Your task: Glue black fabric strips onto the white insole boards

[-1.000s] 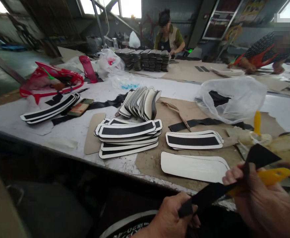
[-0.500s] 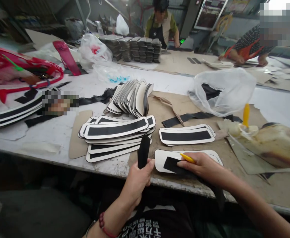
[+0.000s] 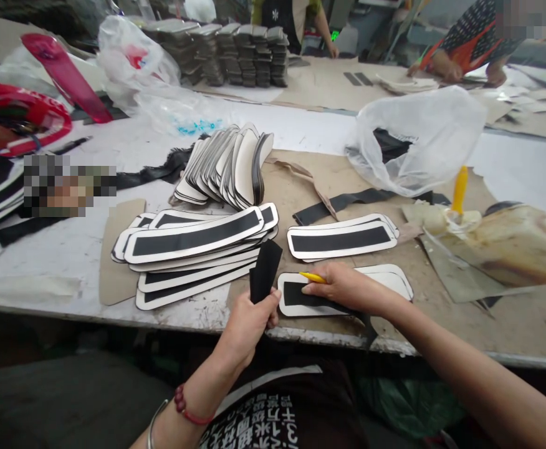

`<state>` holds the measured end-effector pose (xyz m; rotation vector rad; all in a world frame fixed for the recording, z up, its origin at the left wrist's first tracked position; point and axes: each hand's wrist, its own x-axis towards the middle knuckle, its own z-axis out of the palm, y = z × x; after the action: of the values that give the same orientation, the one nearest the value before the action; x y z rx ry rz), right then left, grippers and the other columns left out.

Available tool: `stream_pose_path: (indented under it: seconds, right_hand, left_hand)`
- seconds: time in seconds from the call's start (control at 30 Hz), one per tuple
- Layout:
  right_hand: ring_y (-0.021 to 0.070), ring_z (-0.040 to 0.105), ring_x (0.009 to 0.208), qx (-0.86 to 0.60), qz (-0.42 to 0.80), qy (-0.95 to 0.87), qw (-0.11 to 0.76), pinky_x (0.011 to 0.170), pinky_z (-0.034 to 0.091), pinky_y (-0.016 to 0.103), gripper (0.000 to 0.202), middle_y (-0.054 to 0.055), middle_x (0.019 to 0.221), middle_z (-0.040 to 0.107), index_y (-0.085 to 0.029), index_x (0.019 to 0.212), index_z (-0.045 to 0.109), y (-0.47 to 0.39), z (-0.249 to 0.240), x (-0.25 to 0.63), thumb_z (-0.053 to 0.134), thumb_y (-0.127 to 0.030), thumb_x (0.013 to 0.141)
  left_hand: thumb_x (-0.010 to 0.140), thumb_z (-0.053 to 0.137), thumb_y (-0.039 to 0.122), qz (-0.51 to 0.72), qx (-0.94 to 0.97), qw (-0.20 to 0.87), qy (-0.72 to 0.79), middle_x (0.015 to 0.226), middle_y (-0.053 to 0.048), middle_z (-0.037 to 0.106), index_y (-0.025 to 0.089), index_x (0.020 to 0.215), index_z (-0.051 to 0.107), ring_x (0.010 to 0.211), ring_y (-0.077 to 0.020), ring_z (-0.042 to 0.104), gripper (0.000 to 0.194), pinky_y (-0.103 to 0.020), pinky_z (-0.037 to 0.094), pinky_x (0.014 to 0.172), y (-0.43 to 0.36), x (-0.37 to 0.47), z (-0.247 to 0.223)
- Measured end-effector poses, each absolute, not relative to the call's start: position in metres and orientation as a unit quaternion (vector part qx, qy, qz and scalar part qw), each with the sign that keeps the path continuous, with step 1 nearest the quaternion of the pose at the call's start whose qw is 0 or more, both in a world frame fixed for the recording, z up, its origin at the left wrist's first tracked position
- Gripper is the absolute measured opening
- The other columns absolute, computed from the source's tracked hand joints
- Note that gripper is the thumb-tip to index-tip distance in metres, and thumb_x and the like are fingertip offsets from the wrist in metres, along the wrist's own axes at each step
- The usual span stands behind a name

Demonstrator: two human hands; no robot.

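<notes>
My left hand (image 3: 250,321) is closed around a bundle of black strips (image 3: 264,272), which stick up from the fist. A yellow-handled tool (image 3: 313,277) is in my right hand (image 3: 343,288), its other end hidden by the fingers. Those fingers press a black strip (image 3: 294,294) onto a white curved panel (image 3: 385,278) at the table's front edge; the strip's tail hangs over the edge. Just behind lies a small stack of panels (image 3: 341,240) with black strips on them. Left of my hands is a bigger stack of such panels (image 3: 193,240).
A fanned pile of plain panels (image 3: 229,165) stands behind. A clear plastic bag (image 3: 422,137) and a yellowish container (image 3: 520,249) with a yellow-handled brush (image 3: 460,190) are at right. A red bag (image 3: 30,100) lies at left. Two people work across the table.
My right hand has moved left along the panel, and the black strip under it now lies lined up with the panel's left end. The view has shifted down.
</notes>
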<state>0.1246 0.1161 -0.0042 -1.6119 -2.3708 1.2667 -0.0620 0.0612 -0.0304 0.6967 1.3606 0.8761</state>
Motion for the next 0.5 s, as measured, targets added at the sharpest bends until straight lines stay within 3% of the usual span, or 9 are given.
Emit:
stream_pose_path:
  seconds: [0.27,0.5]
  right_hand:
    - [0.0142,0.052,0.058,-0.501,0.338,-0.796,-0.028,0.056,0.032,0.023,0.022,0.003,0.065,0.063,-0.017,0.069,0.063,0.121,-0.014,0.124,0.056,-0.032,0.084]
    - [0.0196,0.059,0.069,-0.511,0.264,-0.811,-0.102,0.054,0.029,0.025,0.026,0.007,0.079,0.068,-0.019,0.083,0.066,0.116,-0.002,0.123,0.055,-0.043,0.083]
  left_hand:
    - [0.065,0.068,0.036,0.349,0.325,0.619,0.624,0.040,0.003,0.049,0.015,0.063,0.055,0.039,-0.0084,0.041,0.025,-0.020,0.031,0.042,0.067,-0.059,-0.029]
    - [0.061,0.069,0.034,0.342,0.333,0.575,0.664,0.032,0.006,0.041,0.018,0.056,0.050,0.031,-0.0081,0.033,0.025,-0.021,0.022,0.034,0.070,-0.052,-0.038]
